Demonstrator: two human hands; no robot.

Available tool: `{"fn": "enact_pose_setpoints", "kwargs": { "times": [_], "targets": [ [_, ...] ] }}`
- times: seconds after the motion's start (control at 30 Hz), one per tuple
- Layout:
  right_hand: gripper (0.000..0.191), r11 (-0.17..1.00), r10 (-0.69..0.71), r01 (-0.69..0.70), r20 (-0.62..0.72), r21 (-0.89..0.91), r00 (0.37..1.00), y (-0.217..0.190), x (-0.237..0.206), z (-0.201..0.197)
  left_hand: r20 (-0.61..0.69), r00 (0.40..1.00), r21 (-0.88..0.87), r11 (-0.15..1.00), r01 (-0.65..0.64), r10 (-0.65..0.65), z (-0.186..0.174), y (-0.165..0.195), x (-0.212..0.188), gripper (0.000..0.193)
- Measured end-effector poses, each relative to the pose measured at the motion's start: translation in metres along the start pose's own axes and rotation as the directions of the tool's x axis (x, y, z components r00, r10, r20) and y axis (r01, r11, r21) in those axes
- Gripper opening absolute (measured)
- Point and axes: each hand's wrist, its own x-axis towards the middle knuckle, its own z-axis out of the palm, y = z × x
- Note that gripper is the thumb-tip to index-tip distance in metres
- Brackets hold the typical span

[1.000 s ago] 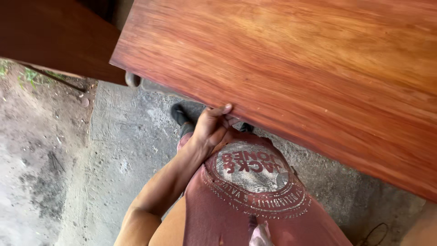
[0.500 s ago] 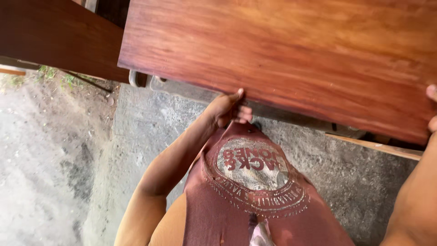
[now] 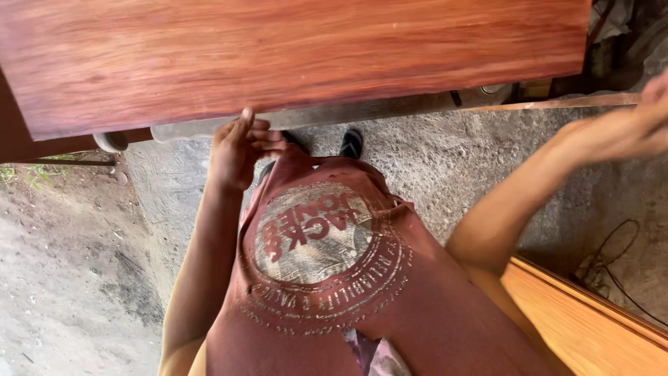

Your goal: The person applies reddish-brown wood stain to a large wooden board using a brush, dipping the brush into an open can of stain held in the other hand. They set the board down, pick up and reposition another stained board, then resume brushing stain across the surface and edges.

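Above rough concrete floor (image 3: 445, 160), left hand (image 3: 236, 150) grips reddish wooden panel (image 3: 299, 56).

No packages, signs or screens are seen. A round, faded grey-and-red printed emblem (image 3: 316, 237) is worn on the dull red shirt (image 3: 417, 313).

1. Below you: rough concrete floor (image 3: 431, 150), bare dirt (image 3: 62, 278) to its left.
2. Pale wooden frame (image 3: 584, 327) lower right.
3. Dark cable (image 3: 612, 268) lies beside it.

Red board (image 3: 299, 56) swung level; right hand (image 3: 650, 115) now at its end.
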Motion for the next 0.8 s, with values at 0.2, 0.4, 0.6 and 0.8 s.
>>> {"fn": "enact_pose_setpoints", "kwargs": {
  "times": [0.2,0.4,0.6,0.8],
  "targets": [
    [0.022,0.945,0.112,0.044,0.447,-0.324,0.887,0.035,-0.149,0.014,0.02,0.774,0.685,0.555,-0.471,0.632,0.017,0.01,-0.042,0.039],
    [0.068,0.797,0.156,0.422,0.821,-0.433,0.549,0.061,-0.176,0.089,0.403,0.855,0.888,-0.365,-0.279,0.327,0.057,0.022,-0.016,0.1],
    [0.082,0.697,0.639,0.179,0.715,-0.694,0.284,0.059,-0.199,0.115,0.386,0.898,0.882,-0.372,-0.291,0.212,0.06,0.02,-0.01,0.12],
    [0.077,0.8,0.558,-0.03,0.723,-0.6,0.407,0.062,-0.208,0.116,0.393,0.89,0.858,-0.442,-0.263,0.232,0.054,0.017,-0.004,0.119]
  ]
}}
